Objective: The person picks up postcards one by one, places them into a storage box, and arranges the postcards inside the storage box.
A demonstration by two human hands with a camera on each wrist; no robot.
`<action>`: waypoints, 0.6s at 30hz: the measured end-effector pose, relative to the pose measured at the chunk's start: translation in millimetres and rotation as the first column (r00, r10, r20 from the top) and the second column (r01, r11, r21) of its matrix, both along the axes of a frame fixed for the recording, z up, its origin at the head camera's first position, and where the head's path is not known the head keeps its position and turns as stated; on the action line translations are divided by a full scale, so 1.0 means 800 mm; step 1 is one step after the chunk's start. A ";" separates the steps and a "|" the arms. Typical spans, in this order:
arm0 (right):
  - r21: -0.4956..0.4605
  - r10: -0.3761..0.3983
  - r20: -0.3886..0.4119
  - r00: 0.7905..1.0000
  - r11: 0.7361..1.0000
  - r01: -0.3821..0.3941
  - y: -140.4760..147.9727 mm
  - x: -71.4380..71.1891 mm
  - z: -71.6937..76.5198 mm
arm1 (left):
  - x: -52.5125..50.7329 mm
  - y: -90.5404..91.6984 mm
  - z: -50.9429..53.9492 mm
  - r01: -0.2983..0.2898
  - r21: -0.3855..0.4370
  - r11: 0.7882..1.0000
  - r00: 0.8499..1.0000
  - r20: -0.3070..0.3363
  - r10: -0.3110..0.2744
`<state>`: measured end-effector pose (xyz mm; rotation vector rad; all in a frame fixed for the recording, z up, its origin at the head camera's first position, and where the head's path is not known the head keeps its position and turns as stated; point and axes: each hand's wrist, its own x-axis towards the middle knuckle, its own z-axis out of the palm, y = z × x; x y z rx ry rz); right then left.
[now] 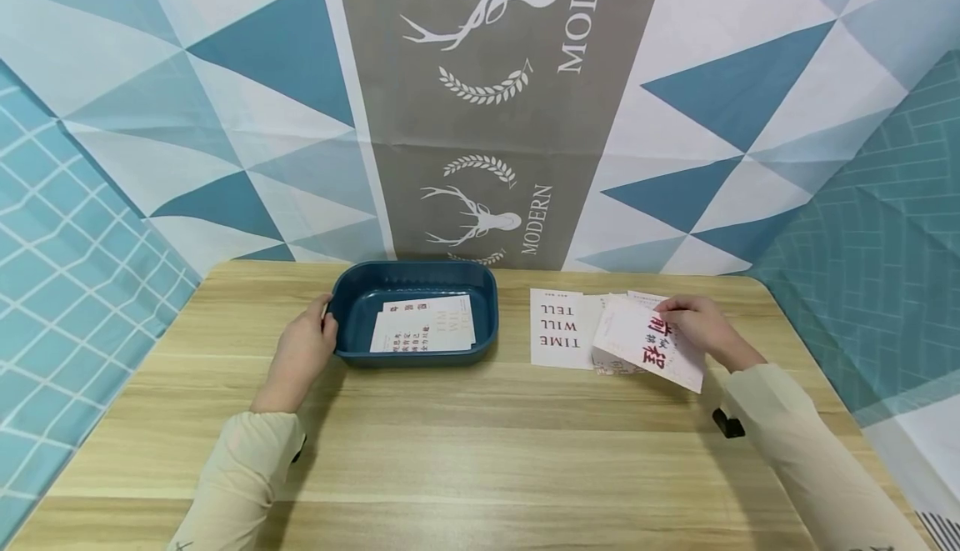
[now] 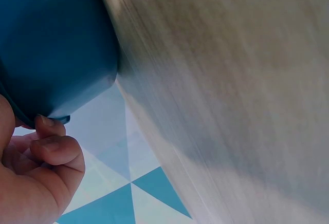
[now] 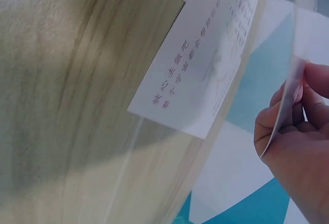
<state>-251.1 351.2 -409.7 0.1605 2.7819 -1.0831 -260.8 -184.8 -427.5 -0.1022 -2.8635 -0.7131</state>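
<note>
Table: pale wood grain, rounded far corners, set before you against a backdrop of grey panel with white deer heads and the word MODERN, flanked by blue, grey and white triangles; tile-patterned covering to your left, blue-green brick-patterned covering to your right. Tray: dark blue, at the table's far edge, left of centre, long axis running left to right. Tray cards: several, overlapped, the lower ones partly covered. Loose cards: white, right of the tray, the leftmost printed TIME WILL TELL, upside down to you; the others largely hidden, their number uncertain. Your sleeves: cream, cut off by the lower edge of the head view, a small dark object showing at the right cuff, too little of it visible to identify. Left wrist view: tray and hand cut off at the left. Right wrist view: held card nearly edge-on, its print unreadable. Left hand: grip pinching the tray's left rim. Right hand: grip pinching the card by its far side. Card: raised over the loose cards, tilted, long axis slanting from far left to near right, large red characters towards its right end.
</note>
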 end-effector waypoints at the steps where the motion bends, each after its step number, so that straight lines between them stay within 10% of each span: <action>1: -0.005 0.008 0.002 1.000 1.000 -0.008 -0.002 0.000 0.000 | 0.000 0.000 0.000 0.000 0.001 1.000 1.000 0.000 0.000; 18: -0.020 0.180 -0.020 0.983 0.983 -0.181 -0.036 -0.013 0.017 | -0.002 -0.002 -0.003 -0.006 0.008 1.000 1.000 0.020 0.006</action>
